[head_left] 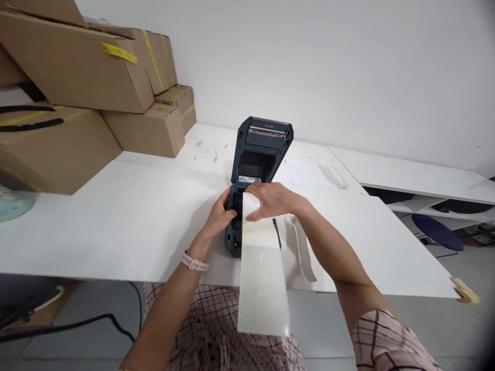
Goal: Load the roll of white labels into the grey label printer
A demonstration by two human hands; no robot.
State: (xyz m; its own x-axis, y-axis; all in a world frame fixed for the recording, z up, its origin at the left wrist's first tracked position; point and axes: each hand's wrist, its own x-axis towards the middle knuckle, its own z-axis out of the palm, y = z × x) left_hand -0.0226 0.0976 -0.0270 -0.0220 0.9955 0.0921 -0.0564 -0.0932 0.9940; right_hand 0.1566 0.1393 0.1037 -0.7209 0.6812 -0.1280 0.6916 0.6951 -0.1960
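A dark blue-grey label printer [234,226] stands on the white table with its lid [266,139] swung up. My right hand [270,200] is closed round a roll of white labels [251,203] over the printer's open bay. From the roll a long strip of labels [263,288] hangs down past the table's front edge, over my lap. My left hand [221,215] grips the left side wall of the printer, thumb inside the bay and fingers outside. The roll and my right hand hide much of the bay.
Cardboard boxes [143,129] are stacked on the table's left. A curled paper strip [303,250] lies right of the printer. A tape roll [465,290] sits at the right front corner of the table [154,237]. A blue stool [436,232] stands beyond, and black cables [104,318] run below left.
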